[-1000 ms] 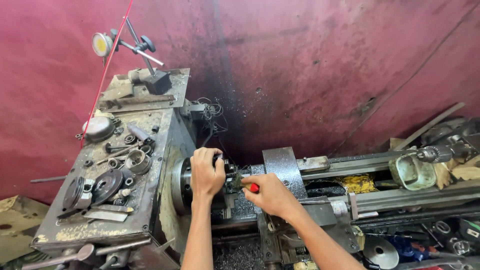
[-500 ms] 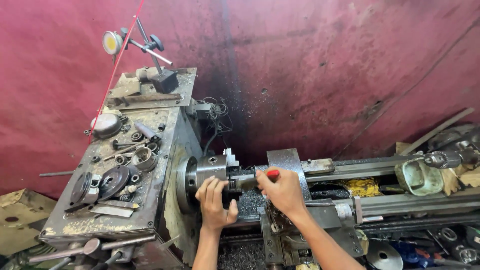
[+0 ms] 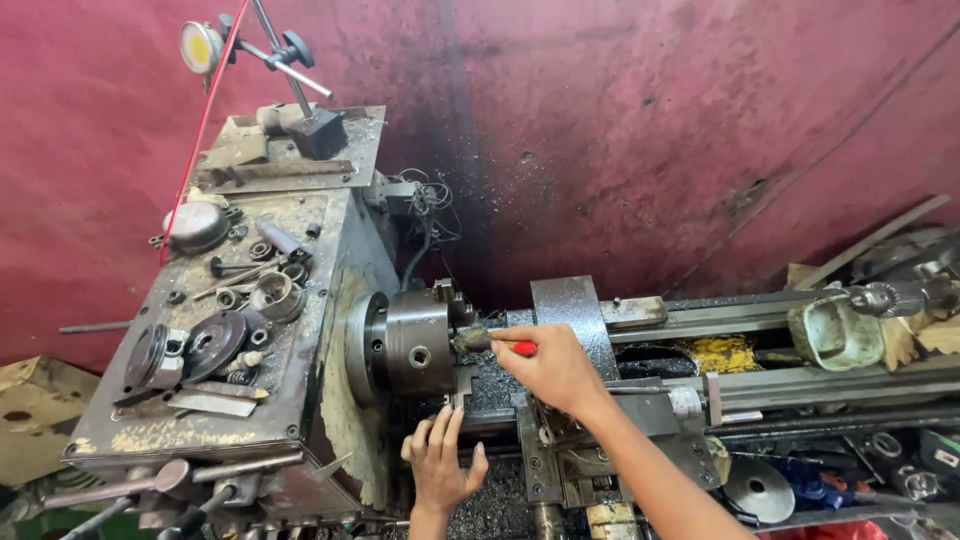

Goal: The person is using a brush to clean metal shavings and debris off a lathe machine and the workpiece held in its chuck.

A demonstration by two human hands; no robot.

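My right hand grips a red-handled brush against the lathe chuck; my left hand hangs open-fingered, empty, below the chuck.

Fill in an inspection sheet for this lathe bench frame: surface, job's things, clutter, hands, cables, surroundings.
Surface: lathe bed dark, greasy, with swarf under the chuck.
Job's things: steel chuck on the spindle; red-handled brush with its bristle end at the chuck face.
Clutter: headstock top strewn with rings, gears, bolts and flat strips; dial indicator on a stand at the rear; worn green cup and yellow scraps on the bed.
Hands: right hand grips the brush handle; left hand open, fingers spread, below the chuck, holding nothing.
Cables: tangled dark wires behind the headstock; a red cord hangs at the left.
Surroundings: stained magenta wall.
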